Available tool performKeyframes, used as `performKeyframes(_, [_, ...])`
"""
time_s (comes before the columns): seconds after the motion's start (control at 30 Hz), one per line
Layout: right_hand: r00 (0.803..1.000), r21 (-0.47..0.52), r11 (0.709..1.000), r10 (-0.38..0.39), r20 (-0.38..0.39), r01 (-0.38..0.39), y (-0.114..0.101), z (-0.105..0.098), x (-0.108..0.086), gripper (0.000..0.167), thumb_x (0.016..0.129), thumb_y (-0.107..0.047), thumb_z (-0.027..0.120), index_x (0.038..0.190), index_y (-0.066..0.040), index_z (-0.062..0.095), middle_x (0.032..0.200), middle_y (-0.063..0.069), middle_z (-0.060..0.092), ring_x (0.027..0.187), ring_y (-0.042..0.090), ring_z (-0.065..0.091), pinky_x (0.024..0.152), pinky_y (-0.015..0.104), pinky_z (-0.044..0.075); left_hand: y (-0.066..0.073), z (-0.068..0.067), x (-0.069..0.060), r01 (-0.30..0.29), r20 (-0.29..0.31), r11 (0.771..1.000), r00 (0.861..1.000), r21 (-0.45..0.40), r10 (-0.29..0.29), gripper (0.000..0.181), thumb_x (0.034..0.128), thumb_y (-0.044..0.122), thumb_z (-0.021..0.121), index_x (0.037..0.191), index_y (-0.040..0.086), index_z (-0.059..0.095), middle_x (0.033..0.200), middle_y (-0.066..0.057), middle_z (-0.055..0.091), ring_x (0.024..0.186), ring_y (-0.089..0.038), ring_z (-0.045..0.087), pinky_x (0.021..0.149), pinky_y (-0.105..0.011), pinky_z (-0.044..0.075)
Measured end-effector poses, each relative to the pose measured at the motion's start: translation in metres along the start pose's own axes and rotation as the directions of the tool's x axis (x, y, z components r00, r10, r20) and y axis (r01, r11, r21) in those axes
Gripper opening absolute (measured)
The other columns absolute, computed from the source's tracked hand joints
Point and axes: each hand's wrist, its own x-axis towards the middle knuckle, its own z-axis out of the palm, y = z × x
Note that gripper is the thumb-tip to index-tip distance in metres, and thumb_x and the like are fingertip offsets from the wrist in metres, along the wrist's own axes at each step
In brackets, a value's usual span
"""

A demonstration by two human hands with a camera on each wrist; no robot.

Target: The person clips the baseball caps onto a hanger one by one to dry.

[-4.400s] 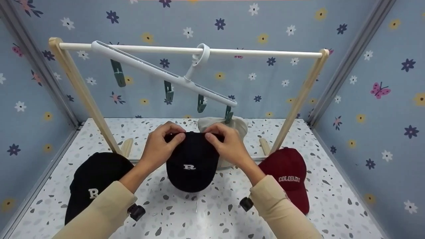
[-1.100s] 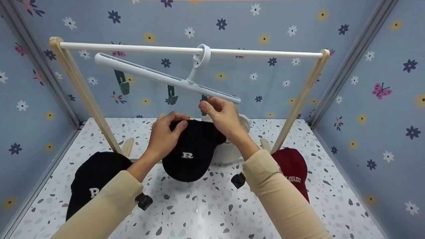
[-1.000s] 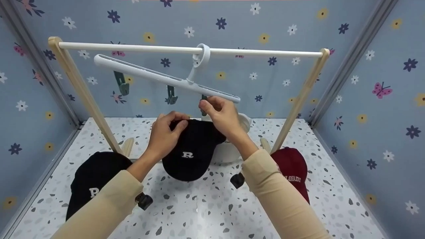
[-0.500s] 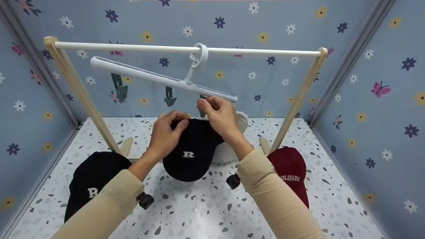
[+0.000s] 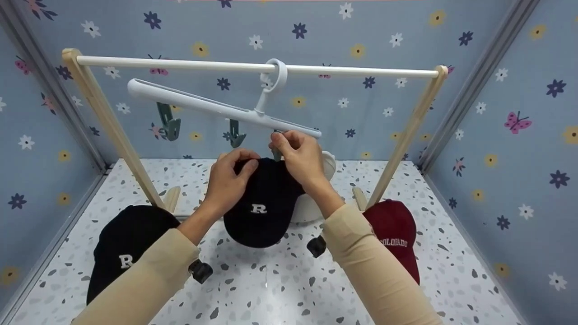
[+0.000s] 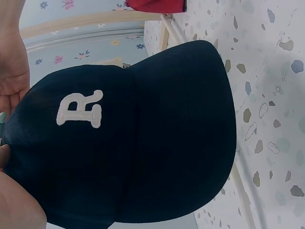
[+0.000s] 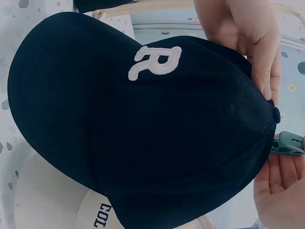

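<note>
A black baseball cap (image 5: 259,216) with a white R hangs brim down in mid-air, pinched near the crown top by the left hand (image 5: 228,180). Beside it the right hand (image 5: 302,155) pinches a green clip (image 5: 277,152) under the pale hanger (image 5: 203,103). In the right wrist view that clip (image 7: 288,143) meets the cap's crown near its button (image 7: 277,115); I cannot tell if it bites the fabric. The hanger hooks over the white rail (image 5: 361,71) and tilts down to the right. Two more green clips (image 5: 169,124) hang at its left.
Another black cap (image 5: 128,248) lies at the left on the speckled table (image 5: 253,293). A maroon cap (image 5: 395,239) lies at the right. Behind the held cap is a cream cap (image 5: 309,210), partly hidden. Wooden posts (image 5: 408,135) support the rail.
Since the oldest frame, the right hand has let go of the black cap and taken hold of a clip. The cap has risen to that clip. The hanger's left end has dropped, lessening its tilt.
</note>
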Motion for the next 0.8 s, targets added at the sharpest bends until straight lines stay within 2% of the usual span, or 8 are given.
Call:
performKeyframes(0.27, [1.0,0.044,0.999,0.015,0.003,-0.015,0.0003,0.0015,0.0007,0.028,0.103,-0.037,0.071,0.093,-0.012,0.077,0.092,0.0,0.079,0.079,0.013,0.063,0.076,0.028,0.047,0.002,0.0023,0.0014,-0.017,0.002,1.0,1.0,-0.004,0.017,0.012,0.1071,0.017,0.066,0.114,0.01,0.075,0.113,-0.003,0.074,0.105,-0.021,0.057,0.096,-0.039,0.043])
performKeyframes(0.53, [1.0,0.034,0.999,0.02,-0.003,-0.02,0.0005,0.0007,0.0015,0.03,0.102,-0.04,0.072,0.092,-0.013,0.078,0.092,-0.002,0.079,0.078,0.012,0.062,0.074,0.027,0.045,0.0034,0.0051,0.0027,-0.024,-0.01,1.0,1.0,-0.02,0.024,0.013,0.1072,0.016,0.066,0.114,0.009,0.074,0.114,-0.005,0.074,0.106,-0.021,0.057,0.097,-0.039,0.043])
performKeyframes(0.8, [1.0,0.034,0.999,0.019,-0.004,-0.019,0.0007,-0.0007,0.0005,0.032,0.101,-0.043,0.072,0.093,-0.013,0.079,0.092,-0.002,0.08,0.08,0.013,0.065,0.075,0.028,0.046,0.0044,0.007,0.0039,-0.006,-0.031,1.0,1.0,-0.017,0.006,0.014,0.1077,0.018,0.066,0.115,0.01,0.075,0.112,-0.004,0.074,0.107,-0.021,0.059,0.097,-0.038,0.045])
